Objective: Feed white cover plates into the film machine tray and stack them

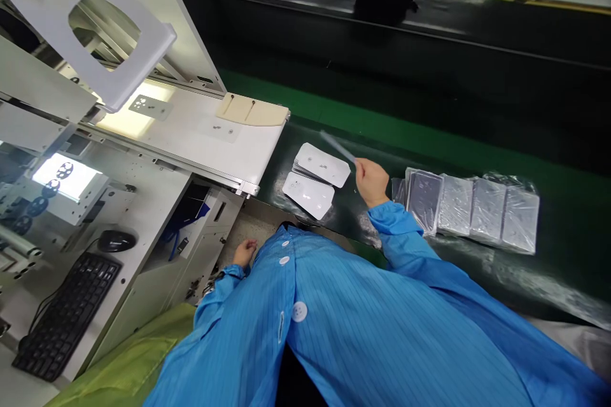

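My right hand (372, 182) is closed on one end of a thin phone-sized panel (338, 145), seen nearly edge-on and raised above the dark bench. Below and to its left lie two stacks of pale, round-cornered panels: a rear stack (323, 164) and a front stack (309, 194), both with small dark marks. Low at my left side hangs my left hand (244, 253), its fingers loosely bent and apart, with nothing visible in it. Right of my right hand, plastic-wrapped packs of flat panels (487, 210) stand in a row.
At left, a machine's white conveyor (200, 137) carries a panel with camera holes (151, 107) and a paler panel (223, 130). A cream guide block (252, 110) sits at its end. Nearer are a keyboard (67, 315) and mouse (116, 241). A white bracket (90, 32) overhangs the conveyor.
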`<state>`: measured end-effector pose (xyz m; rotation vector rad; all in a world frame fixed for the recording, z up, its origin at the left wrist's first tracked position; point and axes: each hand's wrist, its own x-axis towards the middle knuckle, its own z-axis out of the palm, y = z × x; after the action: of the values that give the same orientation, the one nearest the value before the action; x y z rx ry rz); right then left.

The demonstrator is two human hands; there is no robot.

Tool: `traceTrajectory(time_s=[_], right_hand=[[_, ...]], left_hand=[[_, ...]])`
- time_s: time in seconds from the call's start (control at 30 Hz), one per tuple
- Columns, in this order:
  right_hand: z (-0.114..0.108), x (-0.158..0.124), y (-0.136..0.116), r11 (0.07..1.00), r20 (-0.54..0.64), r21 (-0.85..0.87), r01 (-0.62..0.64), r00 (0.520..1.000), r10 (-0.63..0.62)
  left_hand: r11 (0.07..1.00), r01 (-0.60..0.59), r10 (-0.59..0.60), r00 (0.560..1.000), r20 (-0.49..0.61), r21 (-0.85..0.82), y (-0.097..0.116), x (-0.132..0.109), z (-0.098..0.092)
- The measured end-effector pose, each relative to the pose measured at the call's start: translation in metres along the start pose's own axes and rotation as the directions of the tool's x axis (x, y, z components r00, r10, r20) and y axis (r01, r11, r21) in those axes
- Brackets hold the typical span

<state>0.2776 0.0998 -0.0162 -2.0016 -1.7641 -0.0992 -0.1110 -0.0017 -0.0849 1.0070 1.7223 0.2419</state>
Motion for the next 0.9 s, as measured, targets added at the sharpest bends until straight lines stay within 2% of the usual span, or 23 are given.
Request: traceTrajectory(time_s=[0.1,0.2,0.23,0.3,0.4,0.53,0.7,0.77,0.9], right_hand=[[-0.017,0.008,0.011,0.995,-0.108,0.050,-0.082,0.990,0.087],[-0.021,0.003,0.015,0.998,-0.122,0.060,-0.018,0.992,0.025],[-0.018,-0.001,0.014,0.999,-0.096,0.048,0.017,0.995,-0.012],[-0.006,-0.009,0.008,0.995,0.029,0.014,0.097,0.995,-0.097],[0.018,-0.020,-0.006,0.983,0.265,-0.029,0.182,0.949,-0.168],[0.036,-0.027,-0.016,0.976,0.366,-0.068,0.209,0.915,-0.170],[0.029,-0.019,-0.007,0.958,0.449,-0.068,0.277,0.866,-0.218],[0.022,-0.012,-0.001,0.957,0.422,-0.073,0.280,0.878,-0.224],[0.006,0.006,0.011,0.982,0.264,-0.118,0.147,0.958,-0.112]], left_hand=[[0.996,-0.072,0.074,0.996,0.043,-0.047,0.025,0.014,0.012],[0.983,-0.145,0.159,0.979,0.128,-0.116,0.060,0.022,0.031],[0.977,-0.159,0.183,0.968,0.170,-0.141,0.072,0.024,0.039],[0.969,-0.168,0.210,0.946,0.245,-0.180,0.094,0.029,0.054],[0.973,-0.136,0.192,0.926,0.326,-0.186,0.118,0.038,0.075],[0.981,-0.096,0.150,0.924,0.352,-0.166,0.129,0.049,0.090],[0.977,-0.097,0.161,0.921,0.355,-0.191,0.134,0.055,0.094],[0.974,-0.100,0.169,0.919,0.357,-0.202,0.136,0.057,0.093],[0.973,-0.096,0.174,0.902,0.396,-0.210,0.139,0.056,0.089]])
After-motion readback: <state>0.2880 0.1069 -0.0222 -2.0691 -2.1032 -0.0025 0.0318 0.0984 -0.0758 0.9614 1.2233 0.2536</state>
